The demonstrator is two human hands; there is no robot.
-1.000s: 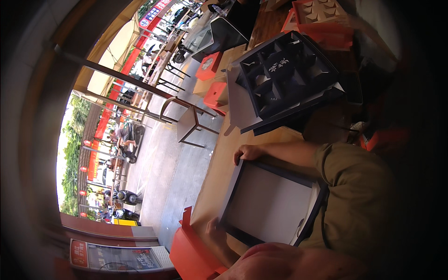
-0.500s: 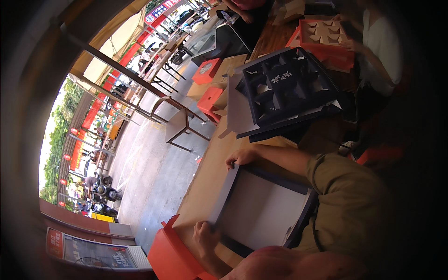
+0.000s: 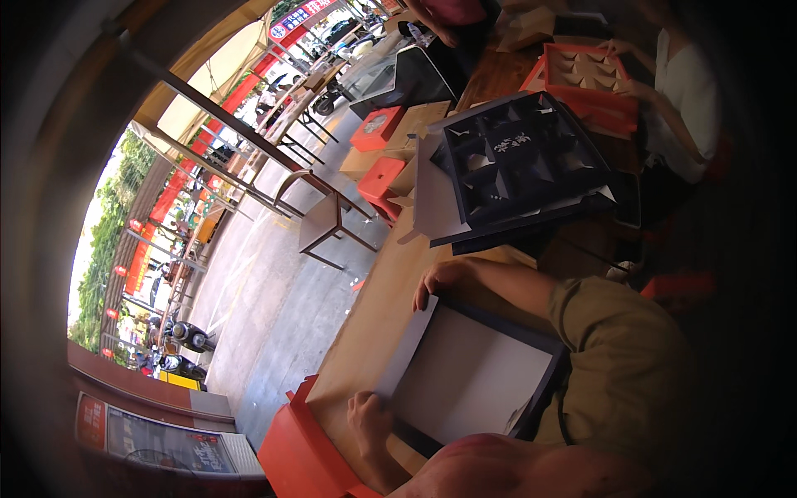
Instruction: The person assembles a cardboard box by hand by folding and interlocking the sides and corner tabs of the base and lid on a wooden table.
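A shallow, open cardboard box with dark walls and a pale inside lies before me on the brown work surface. My left hand is closed at the lower end of its far pale wall, fingers curled. At that wall's upper corner my right hand bends its fingers down over the edge. The thumbs and undersides of both hands are mostly hidden. Beyond my right forearm, a dark divided tray with light lettering rests on a stack of flat box pieces.
A red-orange box stands beside my left forearm. Farther off are red stools and a wooden chair. Another person's hands hold a red box with pale dividers at the upper right. A second person stands at the top.
My right hand has shifted slightly at the box corner, its fingers now lying lower over the edge. My left hand stays by the same wall. The whole view has moved a little.
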